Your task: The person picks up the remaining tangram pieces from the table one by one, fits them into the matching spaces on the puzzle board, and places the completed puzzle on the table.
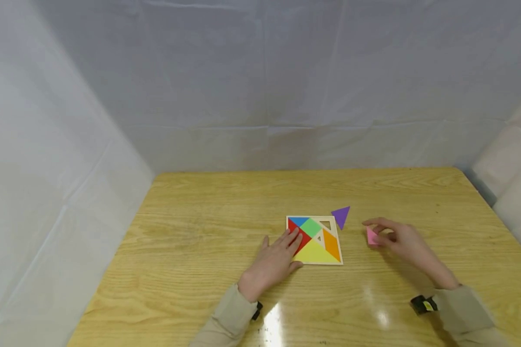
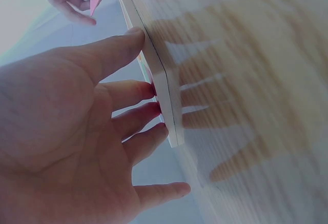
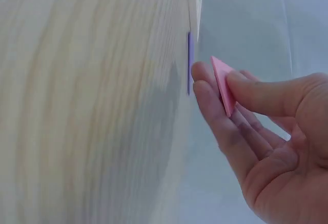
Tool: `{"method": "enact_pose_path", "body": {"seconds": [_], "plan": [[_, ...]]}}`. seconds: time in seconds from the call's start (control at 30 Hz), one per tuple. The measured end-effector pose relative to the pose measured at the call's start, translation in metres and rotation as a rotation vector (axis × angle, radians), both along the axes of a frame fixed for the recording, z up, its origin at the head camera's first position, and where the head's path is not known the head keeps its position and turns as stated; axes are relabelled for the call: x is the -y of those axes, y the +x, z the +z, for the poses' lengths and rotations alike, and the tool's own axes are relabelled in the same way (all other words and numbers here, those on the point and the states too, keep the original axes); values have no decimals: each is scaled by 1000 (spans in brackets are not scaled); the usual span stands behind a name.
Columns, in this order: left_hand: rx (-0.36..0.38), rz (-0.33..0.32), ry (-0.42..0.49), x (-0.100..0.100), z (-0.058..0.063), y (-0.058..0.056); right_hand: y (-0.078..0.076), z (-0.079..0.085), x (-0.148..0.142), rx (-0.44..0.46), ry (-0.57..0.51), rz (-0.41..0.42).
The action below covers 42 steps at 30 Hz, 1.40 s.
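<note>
A tangram board point(image 1: 314, 263) with a pale wooden frame lies on the table, holding red, blue, green, orange and yellow pieces. Two triangular patches of bare wood show in it, at the upper right and near the middle. My left hand point(image 1: 274, 259) rests on its left side, fingers extended over the red triangle point(image 1: 304, 239) and thumb at the near edge. To the right of the board, my right hand point(image 1: 405, 243) pinches a pink triangle point(image 3: 224, 83) between thumb and fingers, raised off the table. A purple triangle point(image 1: 341, 217) lies by the board's upper right corner.
The wooden table point(image 1: 191, 231) extends around the board on all sides. White sheeting point(image 1: 265, 86) hangs behind it and at both sides. Dark straps sit at both wrists, next to light sleeves point(image 1: 232, 313).
</note>
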<state>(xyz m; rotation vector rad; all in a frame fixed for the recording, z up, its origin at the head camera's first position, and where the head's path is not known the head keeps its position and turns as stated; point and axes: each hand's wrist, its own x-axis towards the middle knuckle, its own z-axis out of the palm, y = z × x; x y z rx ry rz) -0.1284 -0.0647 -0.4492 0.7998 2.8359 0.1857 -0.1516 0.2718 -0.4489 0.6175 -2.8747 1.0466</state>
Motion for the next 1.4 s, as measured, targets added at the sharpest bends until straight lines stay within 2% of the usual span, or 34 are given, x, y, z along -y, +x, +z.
{"method": "enact_pose_path", "body": {"seconds": [0.17,0.37,0.5,0.7,0.93,1.1,1.4], "plan": [[-5,-3,-6,0,0,0,-4,-2,12,5,-69,-27],[-1,-3,-4,0,0,0,-9,-3,30,112,-209,-57],[-4,-1,-6,0,0,0,-13,-4,44,149,-271,-61],[-8,-4,-1,0,-1,0,-19,-8,64,137,-262,-73],[-10,-5,-3,0,-1,-1,-28,-13,86,163,-273,-90],[-14,-4,-11,-1,-2,-2,-33,-13,96,136,-213,-74],[-29,-5,-10,-1,-1,0,-36,-13,102,164,-115,-32]]}}
